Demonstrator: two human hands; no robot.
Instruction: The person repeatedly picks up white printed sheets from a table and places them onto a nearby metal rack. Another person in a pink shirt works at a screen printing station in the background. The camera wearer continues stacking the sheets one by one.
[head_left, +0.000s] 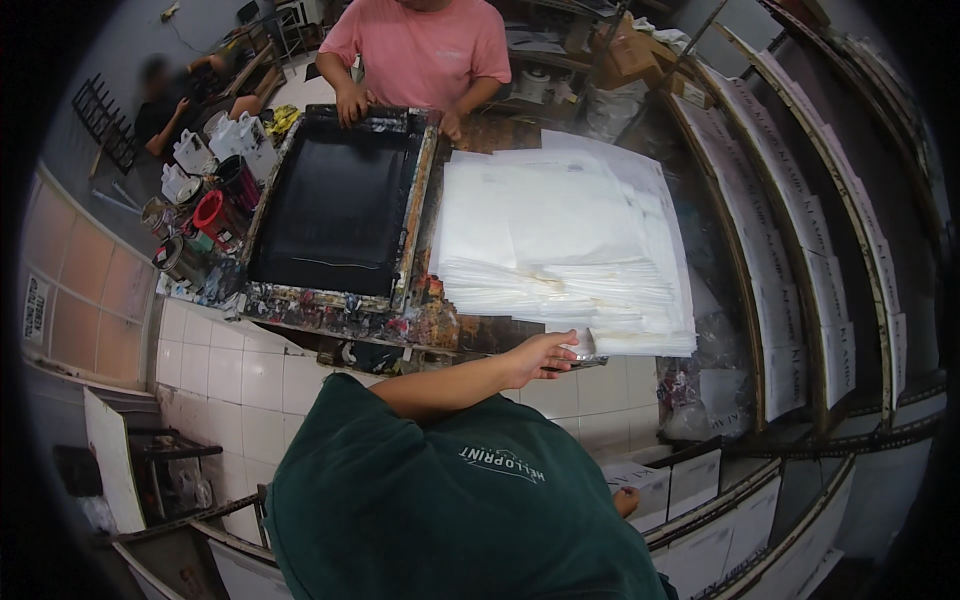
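My left hand (pixel 545 358) reaches across in front of my green shirt, its fingers apart. Its fingertips are beside a small shiny, clear or silvery piece (pixel 585 346) at the table's near edge, just below the stack of white sheets or flat bags (pixel 550 220). The stack lies in uneven layers, its near edges fanned. My right hand (pixel 626 501) is low at my right side, partly hidden by my body, fingers curled. It is next to white printed sheets (pixel 645 490) on a rack; what it holds, if anything, is hidden.
A black-coated printing screen (pixel 335 205) in a stained frame lies left of the stack. Across the table, a person in a pink shirt (pixel 425 50) rests a hand (pixel 352 103) on its far edge. Paint cans (pixel 215 215) crowd the left; drying racks (pixel 760 300) stand right.
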